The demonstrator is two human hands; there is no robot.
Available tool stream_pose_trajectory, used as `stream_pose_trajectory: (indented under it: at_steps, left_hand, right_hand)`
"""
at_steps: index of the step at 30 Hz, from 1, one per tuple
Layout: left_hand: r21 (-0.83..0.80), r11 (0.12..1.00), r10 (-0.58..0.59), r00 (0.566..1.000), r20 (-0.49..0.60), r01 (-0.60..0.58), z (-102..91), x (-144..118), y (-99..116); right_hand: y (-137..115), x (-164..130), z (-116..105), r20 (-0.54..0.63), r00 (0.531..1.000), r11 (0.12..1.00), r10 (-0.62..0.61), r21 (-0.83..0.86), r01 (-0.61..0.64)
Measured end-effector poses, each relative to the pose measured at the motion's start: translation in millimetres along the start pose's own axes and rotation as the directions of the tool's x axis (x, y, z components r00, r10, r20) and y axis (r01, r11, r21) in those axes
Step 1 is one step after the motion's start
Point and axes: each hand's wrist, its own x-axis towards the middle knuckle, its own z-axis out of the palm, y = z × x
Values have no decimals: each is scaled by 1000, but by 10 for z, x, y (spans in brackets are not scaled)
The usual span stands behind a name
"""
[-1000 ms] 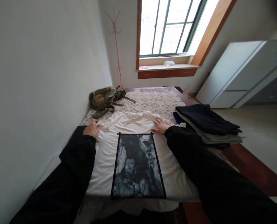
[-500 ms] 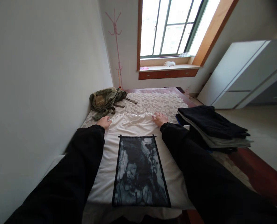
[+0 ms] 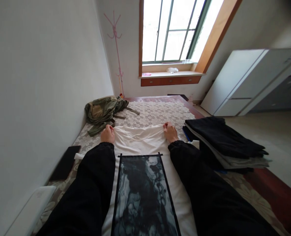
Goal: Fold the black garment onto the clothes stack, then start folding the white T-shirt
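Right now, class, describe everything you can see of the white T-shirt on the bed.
The white T-shirt lies spread flat on the lace-patterned bed cover, its far end towards the window. It looks like soft, thin fabric. A large dark, marbled rectangular print with a black border covers its middle. The far edge is bunched and wrinkled, where the left hand and the right hand each grip a corner. Black sleeves overlap its sides; its near end is out of view.

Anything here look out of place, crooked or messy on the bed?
Only small things. The olive bag lies slumped and crumpled by the wall, straps trailing over the lace cover. The white T-shirt is bunched at its far edge, where the left hand and right hand grip it. The folded stack looks tidy.
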Motion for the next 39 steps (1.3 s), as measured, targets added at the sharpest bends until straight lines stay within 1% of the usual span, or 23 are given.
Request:
stream_pose_trajectory:
  at_steps: [4, 8, 11, 15, 17, 21, 26, 29, 34, 39]
  left_hand:
    - [-32, 998, 49, 999, -4, -49, -7, -5, -8]
    - [-43, 989, 144, 988, 52, -142, 8, -38, -6]
    - [-48, 981, 191, 980, 60, -189, -4, -42, -15]
    - [-27, 981, 191, 982, 8, -191, -52, -42, -32]
    - [0, 982, 187, 982, -2, -187, -63, -56, -31]
    - [17, 979, 201, 979, 39, -202, -43, -88, -11]
    - [-1, 982, 189, 980, 60, -189, -3, -73, 17]
    - [-9, 982, 190, 980, 62, -190, 35, -67, 23]
    - [-5, 963, 267, 959, 93, -268, 116, -87, 21]
    - [-85, 943, 331, 938, 101, -323, 125, -80, 25]
  right_hand:
    - [28, -13, -30, -9, 1000, 1000, 5, -25, -5]
    - [-2, -47, -36, -12, 999, 998, -53, -42, 52]
    - [-17, -46, -51, -21, 995, 994, -99, -41, 98]
    - [0, -40, -77, -41, 989, 990, -140, -42, 138]
    - [15, -46, -77, -45, 987, 987, -157, -47, 155]
    - [10, -74, -60, -43, 979, 978, -201, -68, 198]
    - [-104, -97, -40, -80, 951, 953, -300, -63, 295]
    - [-147, -101, 18, -53, 937, 939, -345, -35, 343]
    - [-98, -95, 149, 8, 941, 941, -339, -3, 339]
    - [-64, -66, 190, 50, 916, 918, -398, 25, 397]
